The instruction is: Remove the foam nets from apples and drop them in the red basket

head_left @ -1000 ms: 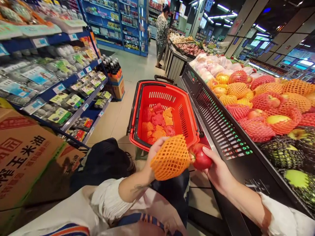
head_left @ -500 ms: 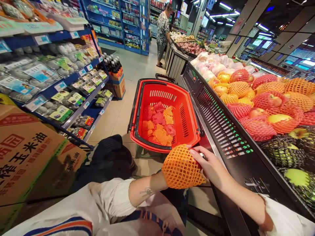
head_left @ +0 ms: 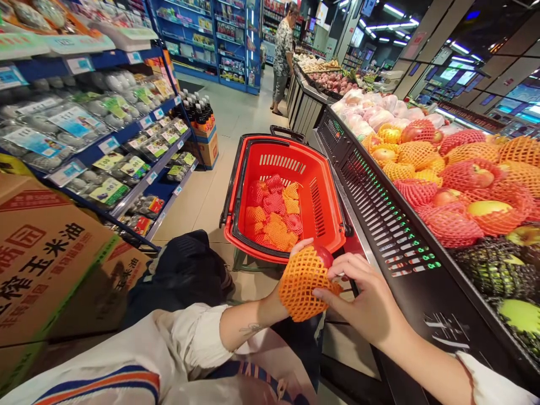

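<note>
Red apple (head_left: 324, 256) now pokes past the orange net (head_left: 302, 289); left hand (head_left: 277, 299) cups both; right hand (head_left: 366, 298), half-curled, pinches the net; adjusting seems underway, needing gentle tugging.

bright overall | glowing ceiling tubes (head_left: 394, 10) upper right | edges stretched

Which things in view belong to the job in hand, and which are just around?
In hand:
Shiny red apple, inside an orange foam net, top showing
Left hand, holding both
Right hand, fingers against the net
Likely also: red plastic basket

Just around:
Brown cardboard box, red-and-black print
Dark, white-capped bottles
Heaped netted fruit in black slotted display
</note>
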Tool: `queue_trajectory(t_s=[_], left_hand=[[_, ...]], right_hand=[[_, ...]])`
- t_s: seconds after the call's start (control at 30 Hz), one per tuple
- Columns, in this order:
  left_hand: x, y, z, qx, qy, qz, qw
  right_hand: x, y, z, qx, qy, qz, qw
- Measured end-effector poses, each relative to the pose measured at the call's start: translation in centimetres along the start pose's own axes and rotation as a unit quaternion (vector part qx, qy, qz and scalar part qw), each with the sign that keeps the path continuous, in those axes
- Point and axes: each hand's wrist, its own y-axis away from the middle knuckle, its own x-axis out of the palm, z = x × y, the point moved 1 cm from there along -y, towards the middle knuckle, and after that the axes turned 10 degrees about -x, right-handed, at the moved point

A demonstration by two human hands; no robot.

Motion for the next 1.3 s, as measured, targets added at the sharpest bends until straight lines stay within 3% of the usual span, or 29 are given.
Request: queue_trajectory(t_s=[0.1, 0.2, 0.3, 0.43, 0.6, 0.73, 0.87, 1.13, 1.3], left_hand=[[-0.1, 0.5, -1.1, 0.019, 0.049, 0.032, 0.998], [0.1, 1.2, -2.6, 0.040, 0.014, 0.054, 0.998], [0.2, 1.7, -3.3, 0.055, -0.030, 0.064, 0.996], [0.1, 1.8, -3.1, 0.042, -0.082, 0.118, 0.989], [0.2, 1.9, -3.1, 0.049, -0.114, 0.118, 0.985], [0.4, 2.0, -3.7, 0.063, -0.141, 0.075, 0.985], [0.6, 2.0, -4.4, 0.062, -0.179, 0.070, 0.979], [0.6, 2.2, -4.8, 0.052, -0.174, 0.093, 0.979], [0.6, 2.5, -5.4, 0.073, -0.238, 0.114, 0.962]], right_hand=[[0.2, -0.2, -0.6, 0.070, -0.113, -0.008, 0.991], [0.2, -0.6, -1.5, 0.194, -0.289, -0.027, 0.937], [0.0, -1.1, -2.6, 0.223, -0.347, -0.069, 0.908], [-0.5, -1.2, -3.3, 0.181, -0.267, -0.098, 0.942], [-0.9, -0.9, -2.4, 0.124, -0.128, -0.044, 0.983], [-1.0, -0.7, -1.5, 0.137, -0.161, 0.025, 0.977], [-0.4, -0.3, -0.8, 0.121, -0.162, 0.090, 0.975], [0.0, -0.3, -1.5, 0.157, -0.234, 0.071, 0.957], [0.1, -0.4, -1.8, 0.089, -0.163, 0.104, 0.977]])
